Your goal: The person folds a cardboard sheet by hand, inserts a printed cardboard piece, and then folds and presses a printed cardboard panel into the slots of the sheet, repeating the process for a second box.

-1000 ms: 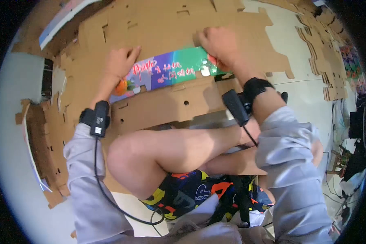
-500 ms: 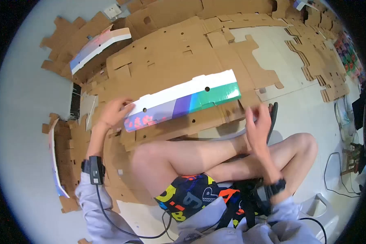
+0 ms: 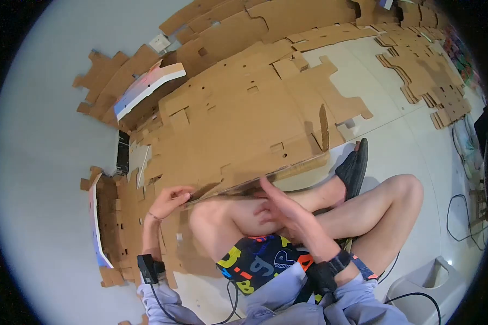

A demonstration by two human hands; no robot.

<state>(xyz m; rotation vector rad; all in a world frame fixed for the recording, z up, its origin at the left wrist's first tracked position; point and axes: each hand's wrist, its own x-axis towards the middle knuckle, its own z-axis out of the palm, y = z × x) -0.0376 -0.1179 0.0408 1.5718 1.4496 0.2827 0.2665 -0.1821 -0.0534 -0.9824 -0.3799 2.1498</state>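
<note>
A large brown cardboard sheet (image 3: pixel 228 124) lies on the floor before my crossed legs. Its near side has a folded flap (image 3: pixel 298 163), seen almost edge-on, and a short end tab (image 3: pixel 324 128) stands up at the right corner. My left hand (image 3: pixel 171 201) is closed at the left end of that near edge, fingertips pinching the cardboard. Farther right, my right hand (image 3: pixel 284 208) is held palm-sideways with its fingers apart. Its upper fingertips come right up to the flap's edge, and its lower fingers hang over my shin.
Cardboard pieces with printed flaps stand at the left (image 3: pixel 96 227) and upper left (image 3: pixel 146 92). Stacked cardboard (image 3: pixel 417 70) lies at the upper right. A black slipper (image 3: pixel 353 169) is on my foot; a pale plastic stool (image 3: pixel 425 281) stands lower right.
The white, purple and green printed face of the near flap has turned out of sight. My right hand moved left and down to the flap's edge; the left stays at its left end.
</note>
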